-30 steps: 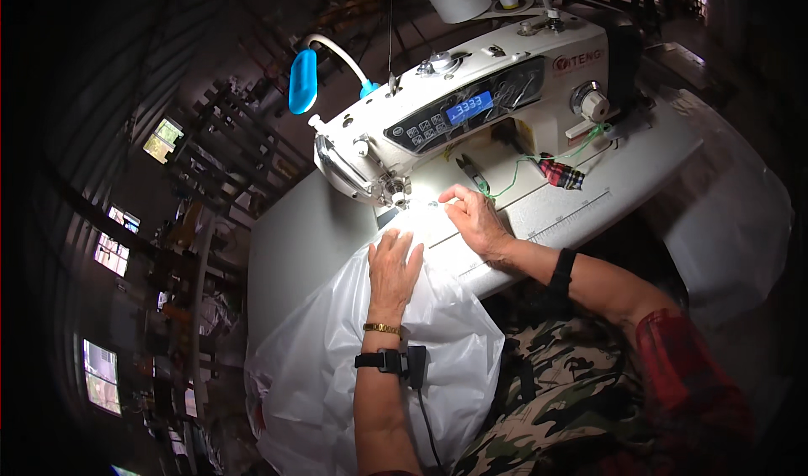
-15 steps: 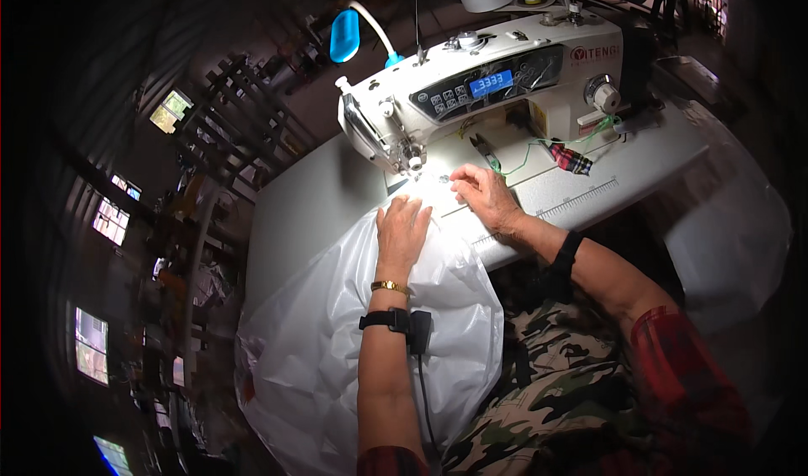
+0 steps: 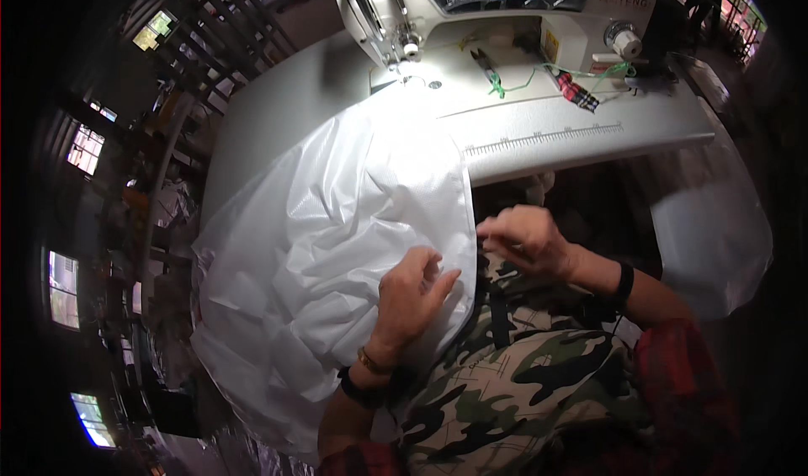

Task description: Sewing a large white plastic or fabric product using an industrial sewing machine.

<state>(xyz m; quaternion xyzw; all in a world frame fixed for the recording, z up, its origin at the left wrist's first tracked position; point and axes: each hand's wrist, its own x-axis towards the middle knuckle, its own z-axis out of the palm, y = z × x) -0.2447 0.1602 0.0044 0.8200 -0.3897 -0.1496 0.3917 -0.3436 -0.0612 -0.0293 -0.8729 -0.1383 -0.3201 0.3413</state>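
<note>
A large white plastic-like sheet (image 3: 337, 265) lies crumpled over the table's front, its far end under the brightly lit needle area of the sewing machine (image 3: 522, 21). Over the sheet's near right part is my left hand (image 3: 411, 297), thumb apart from curled fingers, with nothing visible in it. Just beyond the sheet's right edge, above my lap, my right hand (image 3: 530, 242) has its fingers bent together. Whether those fingertips hold anything is too blurred to tell.
Thread snips (image 3: 486, 70) with green thread lie on the machine bed by a small plaid cloth scrap (image 3: 576, 93). A printed ruler (image 3: 543, 138) runs along the table's front edge. Translucent plastic (image 3: 715, 223) hangs at the right. My camouflage apron (image 3: 522, 375) covers my lap.
Both hands have drawn back from the needle area toward my body. The sheet spreads flatter beneath the needle end, and the view has tilted down.
</note>
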